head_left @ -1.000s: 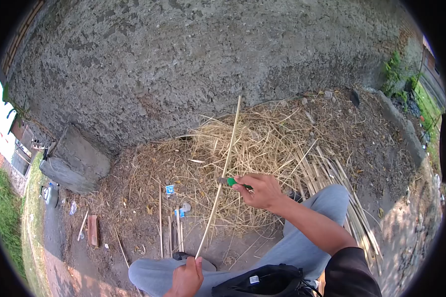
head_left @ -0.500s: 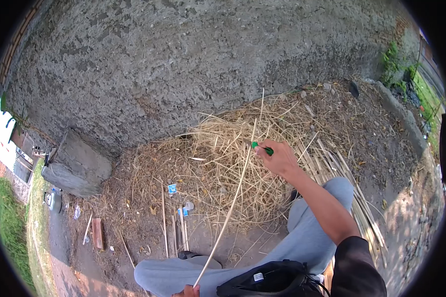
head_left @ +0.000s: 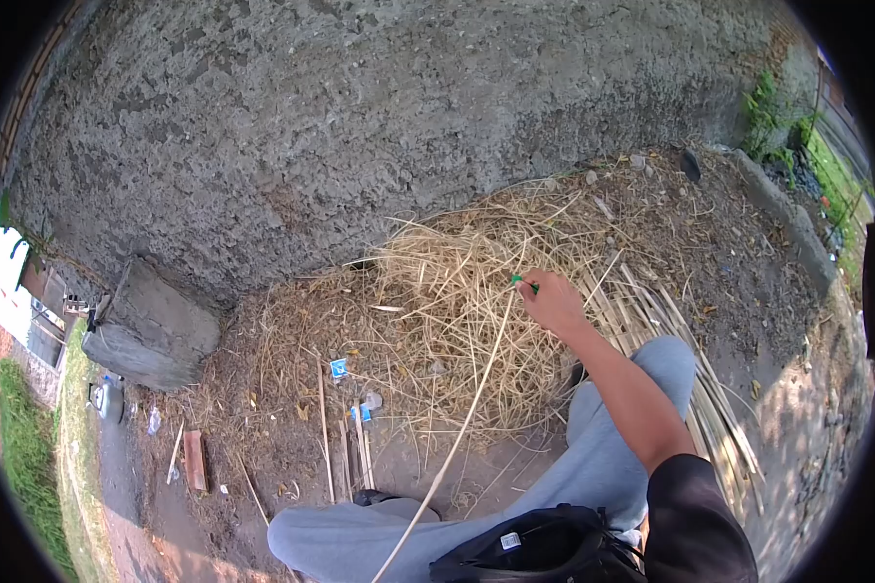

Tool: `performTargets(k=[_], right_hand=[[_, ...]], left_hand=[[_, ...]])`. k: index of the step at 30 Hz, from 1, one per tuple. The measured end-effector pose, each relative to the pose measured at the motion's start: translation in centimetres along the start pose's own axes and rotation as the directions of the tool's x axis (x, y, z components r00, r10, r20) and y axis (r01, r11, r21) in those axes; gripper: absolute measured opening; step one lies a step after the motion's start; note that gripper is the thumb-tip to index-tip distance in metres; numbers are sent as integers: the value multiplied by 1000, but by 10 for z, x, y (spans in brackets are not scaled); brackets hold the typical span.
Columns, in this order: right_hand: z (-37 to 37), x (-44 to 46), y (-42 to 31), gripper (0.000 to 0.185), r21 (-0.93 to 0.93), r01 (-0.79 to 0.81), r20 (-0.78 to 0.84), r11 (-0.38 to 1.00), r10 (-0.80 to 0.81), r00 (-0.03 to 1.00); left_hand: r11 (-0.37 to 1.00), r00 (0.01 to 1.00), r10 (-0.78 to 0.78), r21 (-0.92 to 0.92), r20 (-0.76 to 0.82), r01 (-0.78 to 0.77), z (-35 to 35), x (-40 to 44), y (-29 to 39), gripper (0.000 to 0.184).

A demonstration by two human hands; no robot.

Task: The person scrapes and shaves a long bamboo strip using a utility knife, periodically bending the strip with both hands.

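My right hand (head_left: pixel 557 305) is closed around a small green-handled knife (head_left: pixel 523 282), above the heap of pale shavings. Its blade is hard to make out at this size. A long, thin bamboo strip (head_left: pixel 469 418) slants from just below the knife down to the bottom edge of the view, passing over my legs. Whether the knife touches the strip's upper end I cannot tell. My left hand is out of sight, and the strip's lower end runs out of the picture. The pile of thin shavings (head_left: pixel 457 291) lies on the ground ahead of my knees.
Split bamboo slats (head_left: pixel 705 389) lie to the right of my leg. A rough wall (head_left: pixel 360 117) rises behind the pile, with a concrete block (head_left: pixel 156 325) at left. A reddish brick (head_left: pixel 194 461), blue packets (head_left: pixel 338 368) and thin sticks (head_left: pixel 324 428) lie on the ground. A black bag (head_left: pixel 525 549) rests on my lap.
The strip has slid down toward me, and its upper end now sits near the knife. My right hand has shifted slightly right. My left hand has dropped out of view.
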State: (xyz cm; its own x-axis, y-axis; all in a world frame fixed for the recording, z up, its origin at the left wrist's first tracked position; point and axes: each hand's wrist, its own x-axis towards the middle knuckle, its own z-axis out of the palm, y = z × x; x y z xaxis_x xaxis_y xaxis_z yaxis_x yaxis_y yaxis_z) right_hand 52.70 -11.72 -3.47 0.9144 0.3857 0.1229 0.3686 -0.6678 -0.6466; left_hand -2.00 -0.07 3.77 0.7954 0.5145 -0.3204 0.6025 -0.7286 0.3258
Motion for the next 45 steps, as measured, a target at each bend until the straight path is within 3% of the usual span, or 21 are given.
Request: performTargets(k=[5, 7, 8, 9, 12, 13, 15, 16, 19, 21, 22, 25, 27, 31, 33, 36, 40, 42, 43, 44, 45], right_hand=[[10, 2, 2, 29, 129, -39, -57, 991, 47, 997], [21, -2, 4, 30, 415, 23, 27, 910, -38, 999], [17, -13, -8, 27, 596, -174, 194, 784, 70, 979], [15, -27, -21, 27, 597, -169, 193, 784, 64, 979], [15, -66, -52, 23, 686, 76, 134, 724, -228, 964], [14, -75, -58, 22, 707, 106, 138, 699, -284, 949], [6, -91, -70, 23, 668, 214, 124, 713, -390, 913], [3, -98, -74, 24, 629, 315, 117, 711, -487, 866], [-1, -108, -76, 24, 581, 358, 127, 731, -515, 847], [-1, -108, -76, 24, 596, 372, 121, 712, -537, 835], [2, -108, -75, 24, 601, 426, 57, 676, -568, 821], [7, -111, -73, 24, 588, 501, -28, 635, -603, 797], [9, -111, -72, 24, 574, 525, -53, 629, -611, 790], [-2, -111, -73, 21, 457, 599, -76, 657, -642, 763], [-7, -109, -73, 19, 366, 613, -39, 700, -647, 762], [-5, -100, -70, 18, 275, 628, -149, 728, -613, 776], [0, -82, -58, 19, 228, 605, -200, 763, -571, 796], [3, -82, -58, 20, 244, 633, -217, 735, -595, 774], [3, -82, -59, 20, 231, 624, -202, 747, -590, 782], [4, -82, -60, 20, 217, 614, -189, 759, -584, 790], [5, -80, -59, 20, 215, 612, -189, 761, -583, 790]], left_hand=[[968, 999, -41, -249, -4, 39, 3, -11, -15, 23], [917, 999, -40, -397, 0, 37, 4, -9, -19, 23], [880, 999, -42, -472, 13, 43, 4, -8, -20, 23], [832, 999, -34, -554, 6, 31, 7, -3, -22, 23], [618, 929, -222, -695, 295, 368, -8, 28, 3, 23], [615, 932, -219, -701, 290, 363, -5, 36, 5, 23], [255, 899, -159, -863, 408, 436, 2, 48, 10, 24], [252, 900, -158, -864, 407, 435, -2, 53, 19, 24], [299, 905, -230, -858, 359, 417, -2, 66, 37, 29], [397, 944, -292, -878, 153, 266, 17, 76, 33, 34], [396, 944, -292, -878, 155, 267, 20, 78, 33, 34], [414, 897, -381, -826, 224, 382, 24, 85, 35, 38], [273, 832, -373, -808, 411, 522, 29, 92, 34, 39], [269, 848, -294, -813, 441, 516, 26, 90, 49, 38], [204, 784, -355, -776, 509, 596, 24, 88, 55, 38], [181, 712, -363, -704, 600, 686, 20, 80, 49, 39], [121, 712, -319, -718, 625, 685, 41, 60, 26, 38], [-258, 607, -288, -670, 741, 696, 63, 62, -2, 36], [-255, 606, -287, -669, 742, 698, 78, 52, -23, 36], [175, 807, -254, -795, 534, 581, 95, 38, -46, 34], [556, 941, -101, -766, 322, 322, 103, 32, -56, 32]])
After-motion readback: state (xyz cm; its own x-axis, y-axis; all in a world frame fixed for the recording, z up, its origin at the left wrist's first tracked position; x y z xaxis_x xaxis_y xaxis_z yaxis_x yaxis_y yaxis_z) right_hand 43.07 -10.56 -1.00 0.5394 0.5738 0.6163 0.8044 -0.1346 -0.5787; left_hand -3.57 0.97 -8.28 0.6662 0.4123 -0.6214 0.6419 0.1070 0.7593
